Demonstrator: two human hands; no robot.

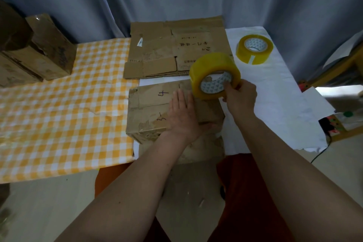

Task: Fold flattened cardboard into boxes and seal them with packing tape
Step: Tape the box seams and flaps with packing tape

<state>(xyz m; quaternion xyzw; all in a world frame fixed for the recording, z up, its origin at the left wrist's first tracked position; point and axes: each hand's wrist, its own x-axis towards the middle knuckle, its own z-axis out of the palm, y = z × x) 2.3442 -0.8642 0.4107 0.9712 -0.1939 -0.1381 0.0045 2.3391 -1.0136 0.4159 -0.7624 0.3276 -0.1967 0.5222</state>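
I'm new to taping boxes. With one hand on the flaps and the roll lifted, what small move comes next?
Probably lower the tape roll in the right hand to the box top's right end and stick the tape there: the left hand already presses the flaps shut.

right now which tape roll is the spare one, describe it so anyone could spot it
Start at the white sheet covering the table's right side. Near its far edge, right of the flattened cardboard, a yellow tape roll lies flat. Unlike the roll in the right hand, nobody touches it.
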